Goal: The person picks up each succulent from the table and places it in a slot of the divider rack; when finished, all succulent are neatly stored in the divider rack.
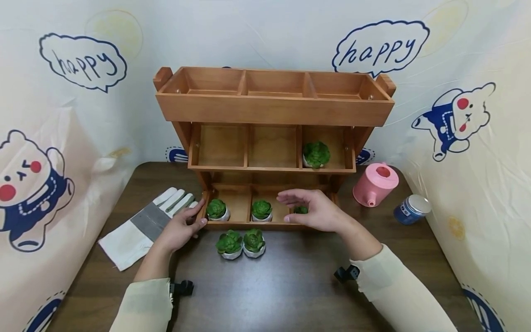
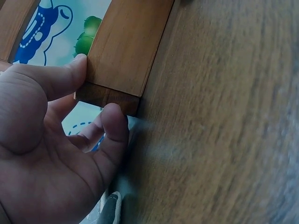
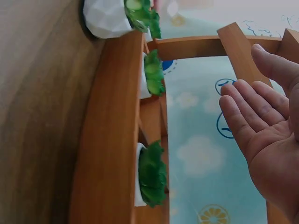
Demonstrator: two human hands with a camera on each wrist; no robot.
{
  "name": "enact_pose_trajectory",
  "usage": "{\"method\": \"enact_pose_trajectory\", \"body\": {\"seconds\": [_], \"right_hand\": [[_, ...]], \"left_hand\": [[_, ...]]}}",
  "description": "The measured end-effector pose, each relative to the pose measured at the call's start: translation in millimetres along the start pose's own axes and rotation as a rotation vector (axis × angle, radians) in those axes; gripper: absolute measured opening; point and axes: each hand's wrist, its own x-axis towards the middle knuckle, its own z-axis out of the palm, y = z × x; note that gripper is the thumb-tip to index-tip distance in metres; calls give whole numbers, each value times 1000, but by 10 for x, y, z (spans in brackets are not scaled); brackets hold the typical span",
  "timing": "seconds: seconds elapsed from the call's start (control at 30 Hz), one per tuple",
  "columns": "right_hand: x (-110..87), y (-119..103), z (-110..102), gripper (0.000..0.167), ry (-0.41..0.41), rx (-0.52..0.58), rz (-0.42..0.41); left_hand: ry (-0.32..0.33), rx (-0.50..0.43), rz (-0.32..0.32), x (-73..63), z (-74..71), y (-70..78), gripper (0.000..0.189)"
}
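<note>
A three-tiered wooden planter shelf (image 1: 274, 109) stands on the table. My left hand (image 1: 178, 230) holds the front left corner of its bottom tier; in the left wrist view the thumb (image 2: 74, 72) lies against the board and a curled finger is at its end. My right hand (image 1: 317, 212) hovers over the bottom right compartment, fingers straight and nothing held. It partly hides a potted succulent (image 1: 301, 210) there. Two more succulents sit in the left (image 1: 217, 210) and middle (image 1: 262, 210) bottom compartments. Another succulent (image 1: 316, 154) occupies the middle tier's right compartment.
Two potted succulents (image 1: 229, 244) (image 1: 254, 242) stand side by side before the shelf. Grey-and-white gloves (image 1: 145, 226) lie at left. To the right are a pink watering can (image 1: 375, 184) and a blue jar (image 1: 412, 209) with a silver lid. Printed cloth surrounds the table.
</note>
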Motion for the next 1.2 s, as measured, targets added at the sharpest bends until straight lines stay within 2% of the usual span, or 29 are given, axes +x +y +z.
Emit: {"method": "enact_pose_trajectory", "body": {"seconds": [0.23,0.6,0.83,1.2], "right_hand": [[-6,81,176,57,-63,15,-5],[25,180,439,64,-210,6,99],[51,243,568,68,-289,13,130],[76,359,752,82,-295,-108,129]], "left_hand": [[3,-5,-6,0,7,9,70],[5,-21,-4,-5,3,20,70],[2,-15,-7,-5,1,16,70],[0,-17,-5,-1,1,5,70]]}}
